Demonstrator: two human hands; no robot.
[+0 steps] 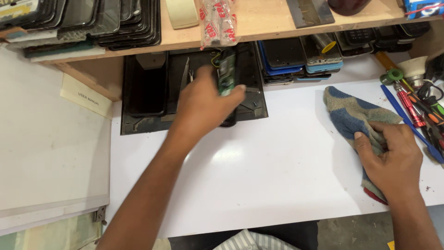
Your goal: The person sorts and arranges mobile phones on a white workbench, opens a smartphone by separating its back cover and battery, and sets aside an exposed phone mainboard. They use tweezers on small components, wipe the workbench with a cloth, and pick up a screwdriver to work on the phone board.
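Blurring left hand (203,99) — half-hidden green circuit board (226,74) in fingers (237,91).

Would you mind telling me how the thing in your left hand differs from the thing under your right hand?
The left hand grips a green circuit board, rigid, narrow and lifted over the black mat. The right hand presses a blue and grey cloth, soft, crumpled and lying flat on the white table. The board is smaller and blurred; the cloth is wider and sharp. Each has one hand on it.
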